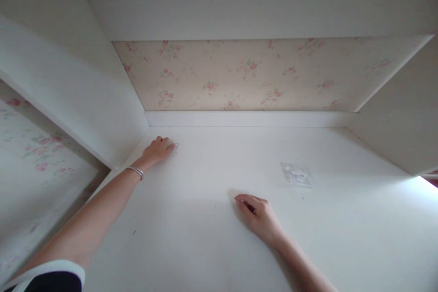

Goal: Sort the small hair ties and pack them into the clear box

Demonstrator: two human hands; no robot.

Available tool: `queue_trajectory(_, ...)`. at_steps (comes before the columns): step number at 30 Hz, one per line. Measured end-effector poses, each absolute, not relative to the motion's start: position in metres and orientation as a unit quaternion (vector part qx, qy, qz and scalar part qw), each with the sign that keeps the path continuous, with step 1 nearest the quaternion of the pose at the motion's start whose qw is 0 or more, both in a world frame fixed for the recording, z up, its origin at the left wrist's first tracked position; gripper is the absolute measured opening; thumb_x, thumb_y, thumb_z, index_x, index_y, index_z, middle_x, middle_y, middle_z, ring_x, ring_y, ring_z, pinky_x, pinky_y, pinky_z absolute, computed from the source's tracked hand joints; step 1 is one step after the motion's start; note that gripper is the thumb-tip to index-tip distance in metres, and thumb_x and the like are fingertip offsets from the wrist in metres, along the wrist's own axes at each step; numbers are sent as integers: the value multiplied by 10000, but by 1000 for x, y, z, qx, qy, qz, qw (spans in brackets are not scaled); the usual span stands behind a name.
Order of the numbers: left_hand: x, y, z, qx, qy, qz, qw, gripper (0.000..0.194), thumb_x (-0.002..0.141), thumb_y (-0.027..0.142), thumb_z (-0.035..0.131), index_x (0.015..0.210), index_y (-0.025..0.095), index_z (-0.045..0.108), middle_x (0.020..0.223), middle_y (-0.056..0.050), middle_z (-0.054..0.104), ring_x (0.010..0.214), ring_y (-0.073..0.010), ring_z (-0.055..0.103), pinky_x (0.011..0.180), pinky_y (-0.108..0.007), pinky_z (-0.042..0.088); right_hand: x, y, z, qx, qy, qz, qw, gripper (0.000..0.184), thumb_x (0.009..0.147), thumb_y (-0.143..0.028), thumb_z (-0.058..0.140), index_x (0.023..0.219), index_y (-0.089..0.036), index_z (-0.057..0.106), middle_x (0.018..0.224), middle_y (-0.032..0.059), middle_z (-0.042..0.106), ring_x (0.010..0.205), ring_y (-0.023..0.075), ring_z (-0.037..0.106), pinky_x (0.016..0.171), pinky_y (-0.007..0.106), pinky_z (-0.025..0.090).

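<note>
My left hand (158, 149) reaches to the far left corner of the white surface, with its fingers curled over a small pale thing with thin ring-like outlines (175, 148). Most of that thing is hidden under the fingers, and its kind does not show. My right hand (258, 216) rests on the surface near the middle, thumb and forefinger tips pressed together and the other fingers folded in. Whether anything small is between them cannot be seen. To the right of it and farther back lies a clear plastic bag (296, 175) with small pale contents, touched by neither hand.
The white surface (205, 237) is boxed in by a white panel (85, 68) at left, another panel (397, 109) at right and a low ledge (246, 119) behind. Flowered wallpaper (239, 73) covers the back wall beneath a white overhang (239, 18). A short dark sliver (134, 232) lies front left.
</note>
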State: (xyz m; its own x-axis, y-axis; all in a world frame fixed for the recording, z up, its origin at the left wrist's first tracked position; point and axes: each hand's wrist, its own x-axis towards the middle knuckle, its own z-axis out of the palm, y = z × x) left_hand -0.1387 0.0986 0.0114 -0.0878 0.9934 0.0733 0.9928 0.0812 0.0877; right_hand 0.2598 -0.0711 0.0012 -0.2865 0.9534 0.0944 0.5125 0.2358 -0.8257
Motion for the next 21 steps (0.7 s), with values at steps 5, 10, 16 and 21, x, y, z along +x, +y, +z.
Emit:
queue_trajectory(5, -138, 114, 1, 650, 757, 62, -2, 649, 856, 608, 231, 1284, 182, 470, 1329, -188, 424, 1207, -428, 364, 917, -600, 317, 261, -65, -1, -519, -709, 356, 319, 307, 880, -402, 445, 907, -214, 687, 791, 12, 668, 665, 125, 563, 605, 220, 407)
queue_trajectory(10, -122, 118, -15, 687, 722, 79, 26, 643, 901, 517, 207, 1336, 88, 405, 1441, -193, 311, 1325, -377, 242, 1047, -550, 195, 264, -59, -3, -547, -682, 361, 326, 362, 871, -449, 439, 912, -190, 688, 648, 0, 591, 575, 112, 490, 534, 218, 359)
queue_trajectory(16, -80, 96, -21, 742, 662, 95, 41, 566, 932, 460, 234, 1311, 89, 431, 1428, -150, 366, 1344, -256, 272, 1092, -400, 221, 264, -60, 0, -539, -687, 361, 328, 379, 870, -459, 426, 907, -186, 687, 648, 3, 580, 578, 114, 480, 539, 223, 364)
queue_trajectory(21, -21, 54, -20, 816, 555, 146, 70, 511, 939, 427, 280, 1282, 95, 465, 1407, -157, 398, 1338, -243, 296, 1109, -408, 204, 263, -60, 0, -544, -687, 358, 322, 369, 863, -451, 438, 919, -185, 687, 662, 6, 600, 579, 118, 487, 548, 229, 371)
